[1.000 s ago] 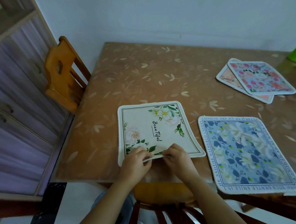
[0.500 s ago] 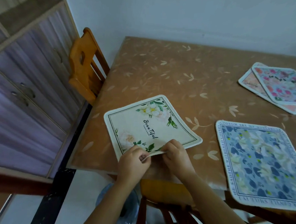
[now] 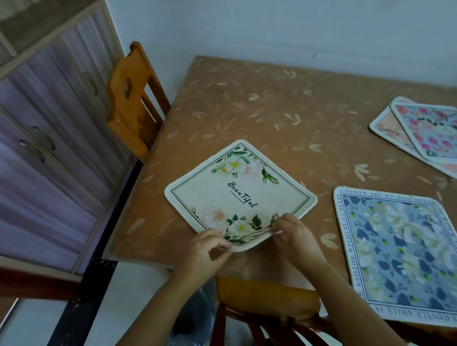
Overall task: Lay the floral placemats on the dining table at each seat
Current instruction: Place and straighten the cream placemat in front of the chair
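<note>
Now, from the head camera: both hands sit close together at the near corner of the cream mat (image 3: 237, 192). The left hand (image 3: 204, 249) is curled, thumb and forefinger pinching the mat's rim just left of that corner. The right hand (image 3: 293, 238) is curled too and pinches the edge just right of the corner, its fingertips on the printed face. The two hands are near each other but apart. Between them the corner is raised off the table (image 3: 252, 107) and curls upward; the rest of the mat lies flat, turned like a diamond, near the table's near-left corner.

The fingers under the mat are hidden. The small print beneath "BeauTiful" is too fine to read.

A blue mat (image 3: 404, 253) lies flat to the right, apart from the cream one; its right side is cut off by the frame. Farther back on the right, a pink mat (image 3: 444, 132) lies on top of a peach mat (image 3: 385, 126), covering most of it, and runs out of view.

One chair (image 3: 130, 97) stands at the table's left side, another (image 3: 265, 292) at the near edge below the hands. A bluish thing (image 3: 194, 320) on the floor is dim and partly behind the left forearm; what it is cannot be told.
</note>
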